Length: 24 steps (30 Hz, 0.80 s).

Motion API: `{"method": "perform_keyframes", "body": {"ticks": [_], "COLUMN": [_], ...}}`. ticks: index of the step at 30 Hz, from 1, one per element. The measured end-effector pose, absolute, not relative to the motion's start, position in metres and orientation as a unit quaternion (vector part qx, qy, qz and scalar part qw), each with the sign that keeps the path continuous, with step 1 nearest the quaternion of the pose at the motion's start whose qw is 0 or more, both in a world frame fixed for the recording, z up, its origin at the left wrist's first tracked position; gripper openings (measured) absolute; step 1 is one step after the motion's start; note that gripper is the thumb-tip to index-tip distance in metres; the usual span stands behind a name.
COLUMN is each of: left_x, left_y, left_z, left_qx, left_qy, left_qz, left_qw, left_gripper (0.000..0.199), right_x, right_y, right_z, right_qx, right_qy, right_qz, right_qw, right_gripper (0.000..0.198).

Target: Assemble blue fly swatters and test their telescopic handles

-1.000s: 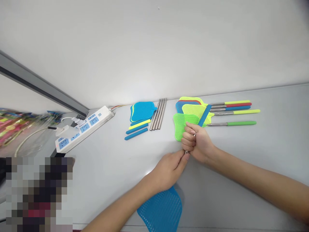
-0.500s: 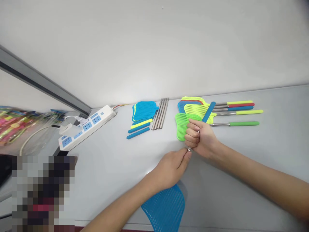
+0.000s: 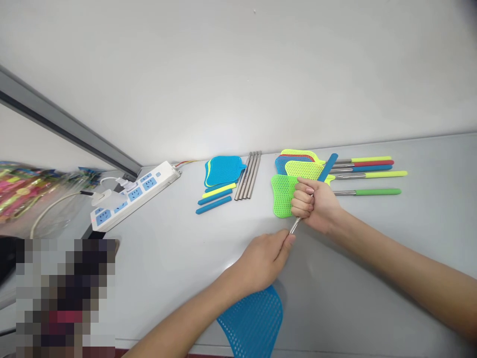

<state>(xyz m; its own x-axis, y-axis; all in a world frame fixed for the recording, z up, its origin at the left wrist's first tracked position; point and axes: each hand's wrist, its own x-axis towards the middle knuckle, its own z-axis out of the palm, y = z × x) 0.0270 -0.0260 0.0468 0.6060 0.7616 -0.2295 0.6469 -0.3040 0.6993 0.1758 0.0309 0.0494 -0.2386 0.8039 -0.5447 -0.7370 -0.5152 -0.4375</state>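
A blue fly swatter (image 3: 257,320) is held between both hands, its mesh head low by the near table edge. My left hand (image 3: 266,258) is closed around the swatter near the head, hiding the neck. Further up, my right hand (image 3: 311,204) wraps round the shaft just below the blue handle grip, which sticks out above the fist. A short length of bare metal rod shows between the hands. Right behind my right hand lies a green fly swatter (image 3: 283,196), partly covered by it.
Several assembled swatters with yellow (image 3: 385,174), red and blue grips lie at the back right. Left of them are metal rods (image 3: 250,179), loose grips (image 3: 213,205) and blue mesh heads (image 3: 223,170). A power strip (image 3: 136,196) with plugs lies left, beside bagged colourful items (image 3: 30,194).
My right hand has moved up and right along with the blue grip, and more metal rod shows between the hands. My left hand stays almost in place.
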Motion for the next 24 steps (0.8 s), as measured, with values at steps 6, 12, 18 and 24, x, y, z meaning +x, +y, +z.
{"method": "perform_keyframes", "body": {"ticks": [6,12,18,24], "left_x": [0.027,0.027,0.028,0.027], "left_y": [-0.025,-0.025,-0.026,-0.024], "left_z": [0.047,0.046,0.043,0.043], "left_qx": [0.807,0.807,0.806,0.798], "left_qy": [0.437,0.443,0.443,0.438], "left_qz": [0.065,0.059,0.067,0.078], "left_qw": [0.392,0.387,0.386,0.406], "left_gripper": [0.032,0.033,0.033,0.033], "right_x": [0.187,0.191,0.19,0.191], "right_y": [0.043,0.047,0.046,0.048], "right_z": [0.046,0.042,0.041,0.038], "right_qx": [-0.369,-0.376,-0.378,-0.371], "right_qy": [-0.028,-0.016,-0.017,-0.001], "right_qz": [0.776,0.773,0.774,0.781], "right_qw": [0.51,0.511,0.508,0.503], "right_gripper": [0.035,0.035,0.034,0.033]}}
